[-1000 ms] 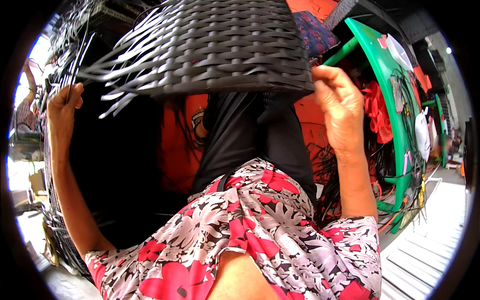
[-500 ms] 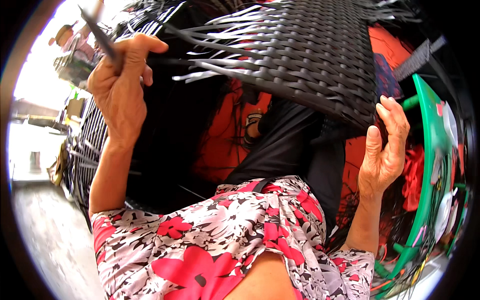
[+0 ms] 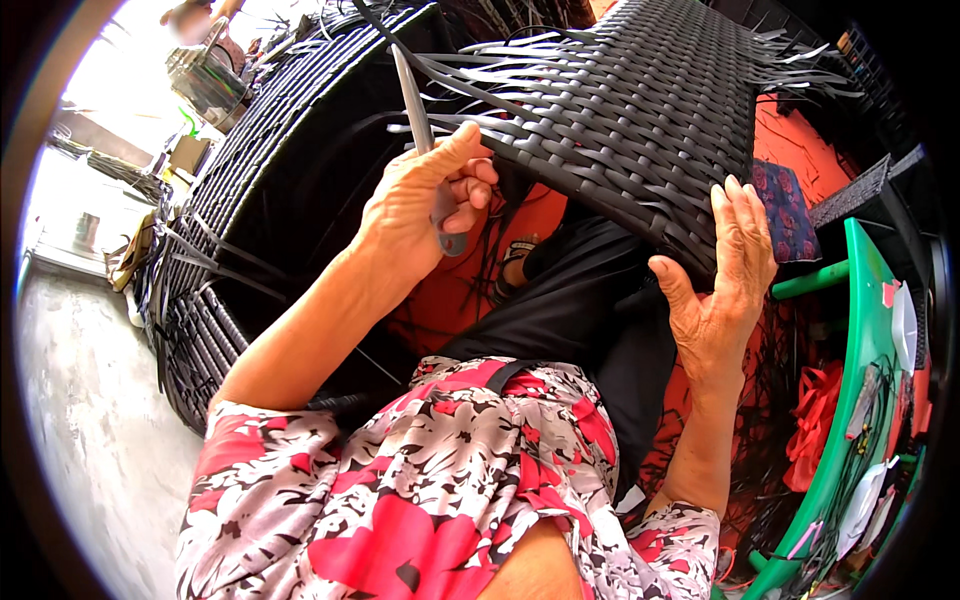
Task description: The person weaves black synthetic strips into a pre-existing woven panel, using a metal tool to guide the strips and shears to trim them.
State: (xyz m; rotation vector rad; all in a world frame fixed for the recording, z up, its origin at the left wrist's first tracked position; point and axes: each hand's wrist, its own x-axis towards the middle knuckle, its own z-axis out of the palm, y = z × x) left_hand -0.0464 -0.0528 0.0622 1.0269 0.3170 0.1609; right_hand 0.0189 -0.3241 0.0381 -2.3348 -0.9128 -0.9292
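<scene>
A black woven plastic-strip panel [image 3: 630, 110] stretches above my lap, its loose strip ends [image 3: 475, 90] fanning out on the left. My left hand [image 3: 415, 200] is closed round a flat grey metal tool with a tapered tip [image 3: 412, 95]; the tool's rounded lower end shows below the fingers. That hand is beside the panel's near left corner, by the strip ends. My right hand [image 3: 722, 285] has its fingers stretched up and the thumb apart, resting against the panel's near right corner. It holds nothing.
A large black woven piece [image 3: 270, 130] stands at left. To the right is a green plastic stool or table [image 3: 835, 400] with loose strips and scraps, beside a red bag [image 3: 815, 425]. A patterned cloth pad [image 3: 785, 210] lies behind my right hand. Strip scraps litter the red floor [image 3: 530, 215].
My left hand has come right and down with the tool, closer to the panel's left corner. My right hand has shifted left onto the panel's right corner.
</scene>
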